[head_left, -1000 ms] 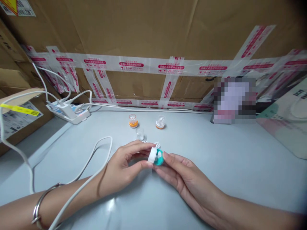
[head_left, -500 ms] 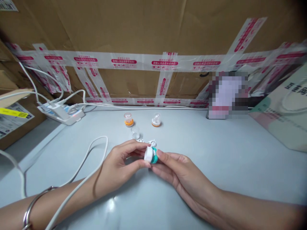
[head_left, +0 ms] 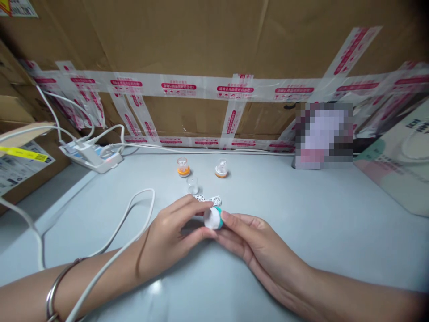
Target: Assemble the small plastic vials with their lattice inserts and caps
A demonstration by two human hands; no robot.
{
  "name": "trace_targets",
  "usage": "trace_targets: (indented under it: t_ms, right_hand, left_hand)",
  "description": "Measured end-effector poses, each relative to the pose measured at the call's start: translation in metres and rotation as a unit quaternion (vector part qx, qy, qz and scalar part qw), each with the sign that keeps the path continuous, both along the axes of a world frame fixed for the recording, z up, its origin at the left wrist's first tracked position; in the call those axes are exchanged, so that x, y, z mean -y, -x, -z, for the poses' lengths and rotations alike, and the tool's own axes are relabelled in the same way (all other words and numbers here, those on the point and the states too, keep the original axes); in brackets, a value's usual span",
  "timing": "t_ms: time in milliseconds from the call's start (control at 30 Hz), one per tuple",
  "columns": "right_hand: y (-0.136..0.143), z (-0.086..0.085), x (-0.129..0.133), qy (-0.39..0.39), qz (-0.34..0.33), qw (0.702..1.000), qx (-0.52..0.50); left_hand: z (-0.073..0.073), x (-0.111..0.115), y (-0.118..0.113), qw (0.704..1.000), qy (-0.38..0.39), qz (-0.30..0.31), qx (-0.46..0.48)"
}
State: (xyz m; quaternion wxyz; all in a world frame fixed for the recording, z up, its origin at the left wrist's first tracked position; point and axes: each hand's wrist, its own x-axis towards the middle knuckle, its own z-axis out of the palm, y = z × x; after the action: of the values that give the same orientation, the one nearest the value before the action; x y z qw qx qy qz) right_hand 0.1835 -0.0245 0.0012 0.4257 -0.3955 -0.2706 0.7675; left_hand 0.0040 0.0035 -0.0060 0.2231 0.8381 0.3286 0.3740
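Observation:
My left hand (head_left: 182, 226) pinches the white side of a small round white and teal piece (head_left: 213, 218) between thumb and fingers. On its teal side, my right hand (head_left: 248, 235) grips the same piece with thumb and fingers. Just behind the hands lie white spoked parts (head_left: 214, 200), partly hidden by my left fingers. A clear cup (head_left: 192, 185) rests beyond them. Farther back stand an orange piece with a clear top (head_left: 183, 167) and a white and orange piece with a clear dome (head_left: 221, 168).
A power strip (head_left: 97, 156) with white cables sits at the back left by a cardboard box (head_left: 23, 174). One cable (head_left: 110, 250) crosses my left forearm. A taped carton (head_left: 187, 116) spans the back. At right are a blurred upright object (head_left: 321, 138) and a pale bag (head_left: 398, 156).
The white and teal piece has turned so its white face shows more toward the camera, and its two parts look closer together. The whole view has shifted slightly.

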Motion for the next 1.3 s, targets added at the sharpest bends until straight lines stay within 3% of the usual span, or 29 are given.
trace_targets:
  t_ms: [133, 400, 733, 1000, 1167, 1300]
  right_hand:
    - [0.0, 0.001, -0.001, 0.013, -0.002, 1.0, -0.009]
    - [0.001, 0.002, -0.001, 0.024, 0.01, 0.999, -0.031]
    - [-0.001, 0.002, -0.002, -0.014, -0.034, 0.999, -0.038]
    - [-0.001, 0.0, -0.005, 0.035, -0.04, 0.998, -0.026]
    - [-0.009, -0.006, -0.003, 0.027, -0.1, 0.994, -0.032]
    - [-0.017, -0.012, -0.012, -0.004, -0.214, 0.971, 0.108]
  left_hand:
    - [0.003, 0.0, 0.003, 0.997, -0.064, 0.022, -0.028]
    - [-0.004, -0.003, 0.003, 0.999, 0.031, 0.014, -0.002]
    - [-0.001, 0.002, 0.002, 1.0, 0.006, -0.003, -0.008]
    - [-0.005, 0.0, 0.004, 0.999, 0.001, 0.024, -0.035]
    - [-0.006, -0.003, 0.005, 0.998, 0.016, 0.037, -0.038]
    - [-0.007, -0.001, 0.007, 0.994, 0.035, 0.063, -0.076]
